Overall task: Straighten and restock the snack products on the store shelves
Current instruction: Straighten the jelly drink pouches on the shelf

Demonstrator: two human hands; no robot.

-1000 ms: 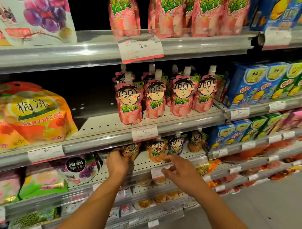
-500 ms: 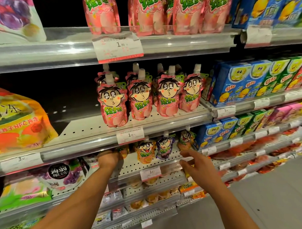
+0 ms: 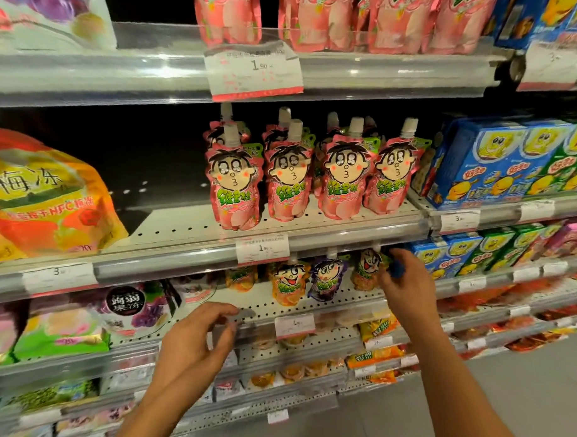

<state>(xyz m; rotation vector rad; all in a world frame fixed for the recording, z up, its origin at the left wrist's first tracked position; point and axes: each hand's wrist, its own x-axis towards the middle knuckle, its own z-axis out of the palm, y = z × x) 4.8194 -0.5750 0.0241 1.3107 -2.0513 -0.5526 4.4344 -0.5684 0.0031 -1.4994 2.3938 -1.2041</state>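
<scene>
Reaching beside an orange pouch [image 3: 367, 271], the right hand [image 3: 409, 291] pinches something blue, while the left hand [image 3: 195, 344] hovers loosely curled, holding nothing.

The pink spouted pouches [image 3: 315, 181] look like glossy plastic film with matt white caps. The shelf [image 3: 183, 231] beneath them is matt, pale perforated metal, fronted by a shiny clear plastic rail holding a paper price tag [image 3: 262, 248]. Right of the pouches, the blue boxes [image 3: 494, 168] look like smooth printed card. To their left, the orange bag [image 3: 47, 200] is shiny, crinkled film.
</scene>
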